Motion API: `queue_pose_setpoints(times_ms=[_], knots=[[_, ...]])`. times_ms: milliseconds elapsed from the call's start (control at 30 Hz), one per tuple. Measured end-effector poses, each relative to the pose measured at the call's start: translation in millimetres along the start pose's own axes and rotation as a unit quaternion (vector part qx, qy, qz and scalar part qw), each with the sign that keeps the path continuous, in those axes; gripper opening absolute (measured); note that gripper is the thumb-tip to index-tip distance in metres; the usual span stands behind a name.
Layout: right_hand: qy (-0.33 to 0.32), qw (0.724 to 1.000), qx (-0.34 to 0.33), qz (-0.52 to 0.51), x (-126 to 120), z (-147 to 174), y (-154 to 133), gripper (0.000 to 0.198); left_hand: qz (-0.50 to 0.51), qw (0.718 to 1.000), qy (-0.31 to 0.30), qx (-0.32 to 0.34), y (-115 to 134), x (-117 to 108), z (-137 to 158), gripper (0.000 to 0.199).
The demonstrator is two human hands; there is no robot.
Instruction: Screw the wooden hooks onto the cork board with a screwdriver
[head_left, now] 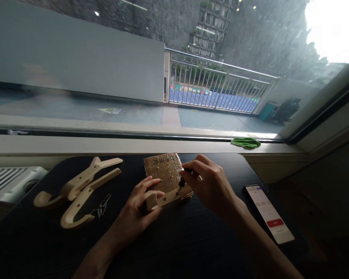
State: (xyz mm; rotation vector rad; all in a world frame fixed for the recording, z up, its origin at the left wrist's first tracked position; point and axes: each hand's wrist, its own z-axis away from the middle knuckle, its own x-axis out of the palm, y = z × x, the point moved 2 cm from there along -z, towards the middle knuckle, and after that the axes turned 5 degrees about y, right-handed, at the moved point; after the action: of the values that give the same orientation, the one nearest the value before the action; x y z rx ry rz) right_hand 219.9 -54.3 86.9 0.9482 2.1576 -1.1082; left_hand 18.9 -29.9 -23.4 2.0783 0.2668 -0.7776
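Observation:
My left hand (139, 203) grips the near end of a pale wooden hook (169, 199), which lies over the front edge of a stack of corrugated cardboard (162, 172). A dark hole shows in the wood between my hands. My right hand (210, 184) is closed around a small hand drill (182, 182), black with a thin metal bit. The bit points down and its tip meets the upper face of the wood. My fingers hide most of the drill's handle.
Two wooden hooks (79, 178) (75, 209) lie at the table's left, with small shiny metal pieces (102, 207) beside them. A phone (269, 213) showing a timer lies right on the black table (174, 248). A green cloth (246, 143) rests on the windowsill (128, 145).

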Motion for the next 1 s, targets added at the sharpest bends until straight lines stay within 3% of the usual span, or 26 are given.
queue_pose_setpoints(times_ms=[333, 500, 767, 1000], knots=[[0.025, 0.999, 0.033, 0.001, 3.9, -3.3, 0.4, 0.019, -0.012, 1.000, -0.010, 0.001, 0.2, -0.1, 1.3, 0.026], [-0.016, 0.998, 0.021, -0.059, 4.8, 0.9, -2.2, 0.009, -0.012, 1.000, -0.015, -0.003, 1.3, -0.4, 1.2, 0.025], [-0.101, 0.990, -0.019, -0.099, -11.1, 8.7, -2.7, 0.028, -0.020, 1.000, -0.019, 0.001, -1.2, 0.3, 1.3, 0.026], [-0.071, 0.994, -0.011, -0.082, -7.3, 6.7, 4.9, 0.025, -0.025, 0.999, -0.021, 0.010, -3.1, 0.2, 2.0, 0.027]])
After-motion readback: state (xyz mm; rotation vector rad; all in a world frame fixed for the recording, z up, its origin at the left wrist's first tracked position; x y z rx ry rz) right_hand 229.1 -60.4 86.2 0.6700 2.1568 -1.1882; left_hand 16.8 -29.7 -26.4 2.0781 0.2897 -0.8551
